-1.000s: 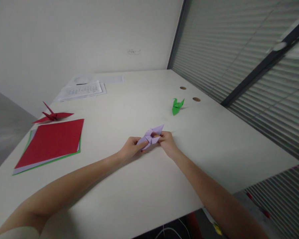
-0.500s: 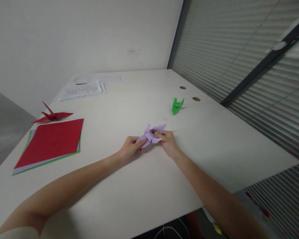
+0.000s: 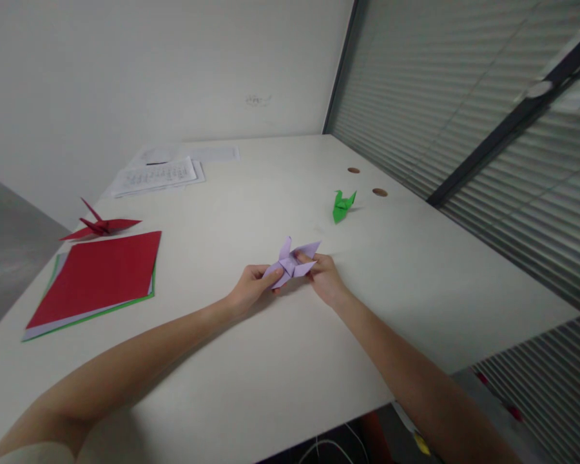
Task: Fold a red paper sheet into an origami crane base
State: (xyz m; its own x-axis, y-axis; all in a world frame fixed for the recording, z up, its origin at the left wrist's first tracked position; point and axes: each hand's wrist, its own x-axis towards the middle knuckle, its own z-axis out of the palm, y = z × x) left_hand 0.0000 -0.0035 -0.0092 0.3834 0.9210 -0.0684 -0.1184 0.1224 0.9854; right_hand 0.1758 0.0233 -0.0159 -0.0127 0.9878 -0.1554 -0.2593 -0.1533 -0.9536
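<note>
A partly folded lilac paper figure [image 3: 292, 261] sits low over the white table [image 3: 270, 361], near the middle. My left hand [image 3: 251, 288] pinches its near left point. My right hand [image 3: 325, 278] grips its right side, thumb on top. One flap of the figure stands up and another points to the right. Both forearms reach in from the bottom edge of the view.
A stack of red, green and lilac sheets [image 3: 96, 274] lies at the left, with a red paper crane [image 3: 99, 224] behind it. A green folded crane [image 3: 342, 205] stands beyond my hands. Printed papers [image 3: 157, 174] lie at the back. Slatted blinds [image 3: 464, 96] run along the right.
A flap of the lilac figure has been raised from flat to upright between my fingers. Both hands have stayed in almost the same place.
</note>
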